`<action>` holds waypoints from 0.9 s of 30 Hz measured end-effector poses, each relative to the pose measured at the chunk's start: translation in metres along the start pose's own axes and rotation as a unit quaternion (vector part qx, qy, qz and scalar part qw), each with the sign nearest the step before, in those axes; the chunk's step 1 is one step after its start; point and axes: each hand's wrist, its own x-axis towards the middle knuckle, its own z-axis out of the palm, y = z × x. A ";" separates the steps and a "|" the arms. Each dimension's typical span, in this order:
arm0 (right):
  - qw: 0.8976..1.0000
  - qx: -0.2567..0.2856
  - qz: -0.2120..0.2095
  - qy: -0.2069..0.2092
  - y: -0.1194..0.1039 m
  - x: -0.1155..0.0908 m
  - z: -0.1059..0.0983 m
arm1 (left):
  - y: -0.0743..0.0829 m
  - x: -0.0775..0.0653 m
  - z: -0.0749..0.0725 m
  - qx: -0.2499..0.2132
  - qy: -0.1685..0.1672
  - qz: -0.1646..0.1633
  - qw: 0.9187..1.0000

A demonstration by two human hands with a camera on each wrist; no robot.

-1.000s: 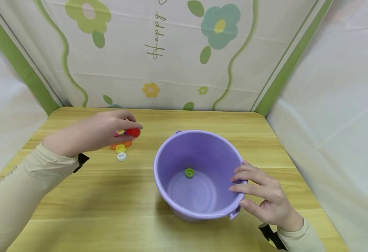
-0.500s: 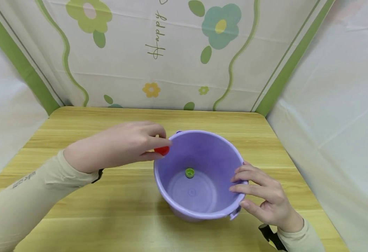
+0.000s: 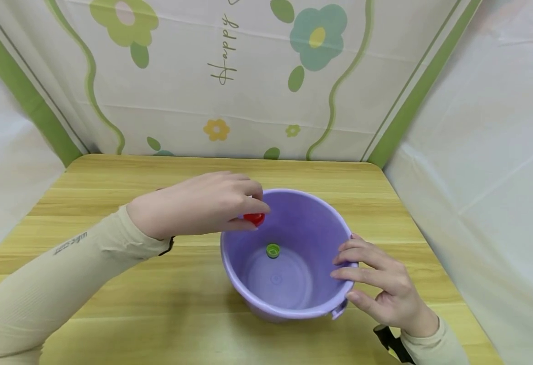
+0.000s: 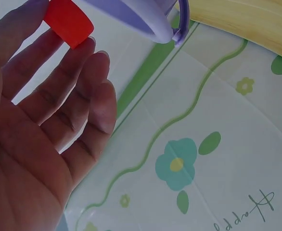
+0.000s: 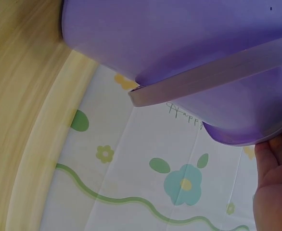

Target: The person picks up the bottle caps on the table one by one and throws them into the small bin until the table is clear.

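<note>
My left hand (image 3: pixel 202 205) pinches a red bottle cap (image 3: pixel 254 219) between thumb and fingers, just inside the left rim of a purple bucket (image 3: pixel 309 218). In the left wrist view the red cap (image 4: pixel 70 23) shows between the thumb and fingertips, near the bucket's rim. A green bottle cap (image 3: pixel 273 250) lies on the bucket's floor. My right hand (image 3: pixel 382 284) grips the bucket's right rim, its fingers inside and thumb outside. The right wrist view has the bucket's outer wall (image 5: pixel 170 33) and part of that hand (image 5: pixel 278 178) at the rim.
The bucket stands upright on a wooden table (image 3: pixel 193 299). A white cloth (image 3: pixel 257 101) printed with flowers hangs behind the table's far edge. White sheets flank both sides. The left forearm (image 3: pixel 88 268) covers part of the table's left half.
My left hand has carried the red cap rightward from the group of caps on the left to over the bucket. That group is now hidden behind the arm. My right hand keeps its place.
</note>
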 end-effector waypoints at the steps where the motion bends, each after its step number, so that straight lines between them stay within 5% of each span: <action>1: 1.000 0.000 0.000 0.000 0.000 0.000 0.000 | 0.000 0.001 0.001 0.000 -0.001 0.001 1.000; 27: 1.000 -0.003 -0.001 -0.002 0.000 0.000 0.001 | 0.000 0.008 0.015 -0.012 -0.055 -0.010 0.998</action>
